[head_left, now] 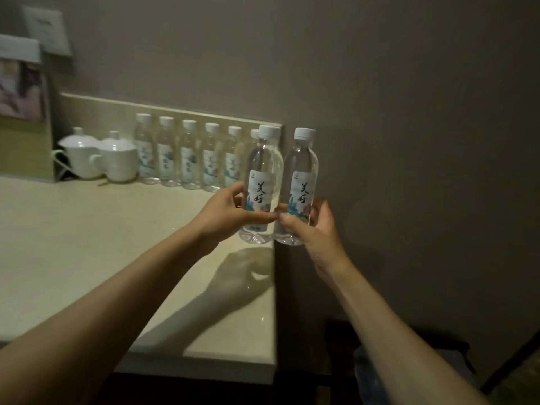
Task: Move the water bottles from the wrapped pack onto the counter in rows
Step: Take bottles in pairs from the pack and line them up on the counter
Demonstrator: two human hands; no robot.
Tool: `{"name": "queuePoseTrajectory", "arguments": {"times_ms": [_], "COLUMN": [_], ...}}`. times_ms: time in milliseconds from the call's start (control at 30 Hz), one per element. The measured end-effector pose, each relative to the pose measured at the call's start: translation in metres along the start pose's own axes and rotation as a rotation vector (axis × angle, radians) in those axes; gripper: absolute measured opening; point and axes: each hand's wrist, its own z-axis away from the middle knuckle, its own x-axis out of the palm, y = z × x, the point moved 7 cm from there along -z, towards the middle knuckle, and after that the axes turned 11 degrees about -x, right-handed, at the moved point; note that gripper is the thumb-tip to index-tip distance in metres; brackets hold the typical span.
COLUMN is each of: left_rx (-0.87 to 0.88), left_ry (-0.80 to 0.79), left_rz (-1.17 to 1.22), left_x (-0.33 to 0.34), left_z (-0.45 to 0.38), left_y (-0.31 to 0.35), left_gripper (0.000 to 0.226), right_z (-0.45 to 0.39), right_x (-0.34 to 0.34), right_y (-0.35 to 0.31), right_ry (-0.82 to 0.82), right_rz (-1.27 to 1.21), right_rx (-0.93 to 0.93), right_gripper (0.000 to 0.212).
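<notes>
Counter (87, 244) lies bare leftward; at its right edge each hand's grip holds one bottle: left hand (225, 213), right hand (317, 226).

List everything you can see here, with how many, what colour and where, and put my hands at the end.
Row of bottles: six visible, clear with white caps and pale labels, standing along the back wall of the counter; the sixth mostly hidden.
Held bottles: two, clear with white caps; left bottle and right bottle, upright, side by side above the counter's right edge.
Lidded cups: two, white, on the counter left of the row.
Counter: one, cream.
Wall plate: one, white, upper left.
Framed card: one, blurred, far left.
Hands: left hand grips the left bottle; right hand grips the right bottle.
</notes>
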Motion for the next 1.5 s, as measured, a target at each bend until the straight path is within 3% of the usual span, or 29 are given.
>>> {"name": "queuePoseTrajectory", "arguments": {"times_ms": [233,433,633,800,1267,1367,1500], "left_rx": [-0.048,-0.099,-0.128,-0.12,-0.104,-0.125,-0.088], "left_ry": [0.127,0.232,0.355,0.431,0.471,0.509,0.47], "left_rz": [-0.006,-0.067,-0.098,-0.125,-0.295,-0.314,-0.362], "left_x": [-0.114,-0.166,-0.194,-0.21,-0.259,-0.274,-0.288], "left_z": [0.004,-0.008,-0.023,-0.031,-0.079,-0.092,-0.106], "left_y": [-0.034,-0.052,-0.066,-0.071,-0.083,-0.086,-0.086], "left_gripper": [0.059,0.054,0.062,0.055,0.069,0.063,0.057], "right_z": [-0.017,-0.04,-0.063,-0.077,-0.121,-0.131,-0.142], "right_x": [0.112,0.163,0.192,0.207,0.245,0.256,0.268], "right_y": [0.026,0.052,0.073,0.086,0.118,0.125,0.132], "right_ry": [-0.073,-0.134,-0.184,-0.218,-0.203,-0.168,-0.113], "right_rz": [0.116,0.18,0.209,0.203,0.309,0.379,0.618], "right_rx": [0.033,0.061,0.071,0.067,0.093,0.107,0.136], "right_gripper": [0.058,0.073,0.071,0.067,0.062,0.062,0.078]}}
